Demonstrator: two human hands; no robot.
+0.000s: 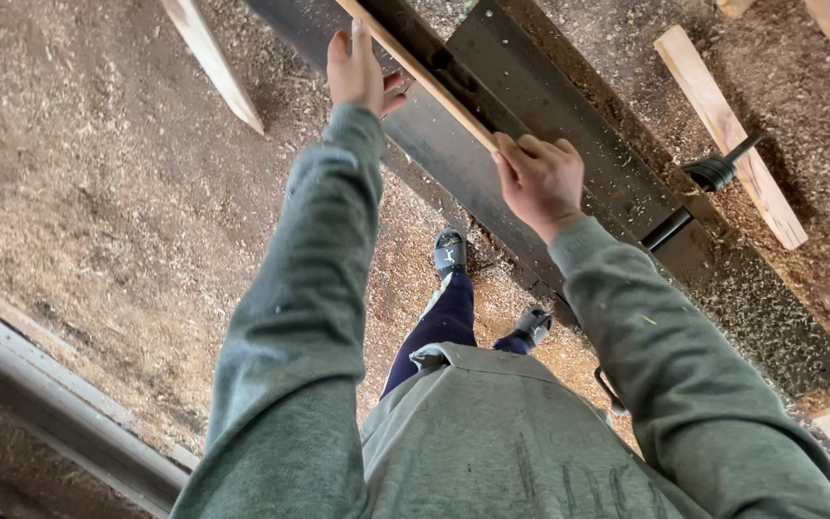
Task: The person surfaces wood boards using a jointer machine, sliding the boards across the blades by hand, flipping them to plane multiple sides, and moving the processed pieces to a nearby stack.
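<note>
Slat (434,85): thin, pale wood strip, lying on the dark machine table (569,163) in the upper middle of the frame. Long axis is running diagonally, from the top edge near centre down and rightward to the right hand (540,178); the table's own length is running the same way, so the strip is lying along it, not across. Right hand is sitting at the near, lower end of the slat, knuckles toward the camera, fingers curled over the end and appearing to grip it; the underside of the grip is hidden, so how firmly cannot be told. Left hand (357,72) is reaching further up the frame, fingers extended and mostly straight, resting against the slat's left edge partway along its length; it is pressing or steadying rather than wrapping, as far as can be seen. Hands are well apart, both on the same strip, left ahead and right behind. Both arms are stretching forward in grey-green sleeves, the left extended more than the right. A dark slot is showing in the table just beside the slat between the hands. Right of the table, a wider plank (722,125) is lying on the shavings, roughly parallel, with a black ribbed handle (718,171) beside it. Another pale board (213,62) is lying on the sawdust floor (98,192) in the upper left. Person's feet are showing below the table edge, centre frame.
</note>
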